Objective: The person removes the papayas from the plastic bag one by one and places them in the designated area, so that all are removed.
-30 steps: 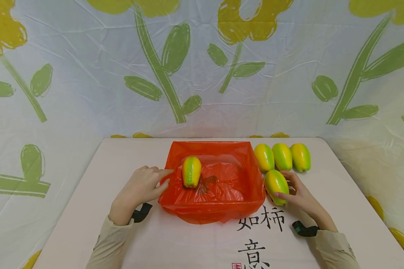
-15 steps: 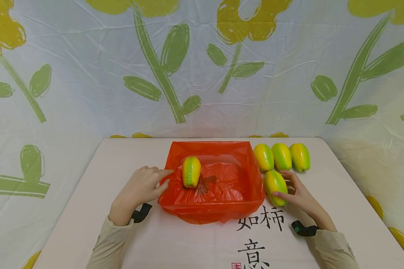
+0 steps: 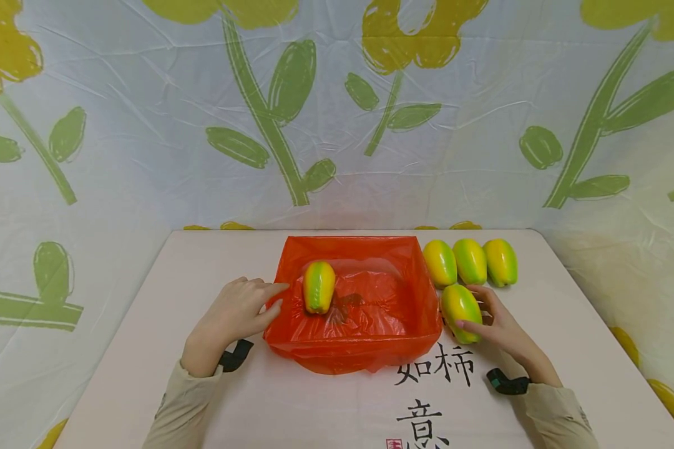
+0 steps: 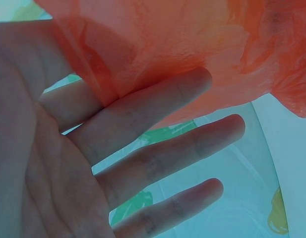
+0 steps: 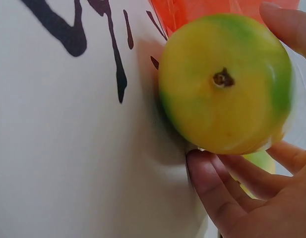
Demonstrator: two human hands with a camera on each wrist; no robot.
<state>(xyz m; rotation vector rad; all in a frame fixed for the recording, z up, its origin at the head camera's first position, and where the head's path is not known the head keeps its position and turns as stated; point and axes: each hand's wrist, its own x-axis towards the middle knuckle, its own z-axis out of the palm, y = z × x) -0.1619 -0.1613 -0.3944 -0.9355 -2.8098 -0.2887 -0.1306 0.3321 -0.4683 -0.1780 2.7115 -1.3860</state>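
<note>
A red plastic bag stands spread wide in a box shape on the table. Inside it, toward the left, lies one yellow-green papaya. My left hand is at the bag's left rim; in the left wrist view its thumb and index finger pass behind the red film, while the other fingers extend straight outside it. Just right of the bag, my right hand holds another papaya, the thumb on one side and curled fingers on the other. The right wrist view shows that papaya's stem end up close.
Three more papayas sit in a row at the back right, beside the bag. Black brush characters mark the pale tabletop in front. A flower-printed cloth hangs behind the table.
The papaya at my right hand shifts very slightly left, then back right. Both hands, the bag and the other papayas stay in place.
</note>
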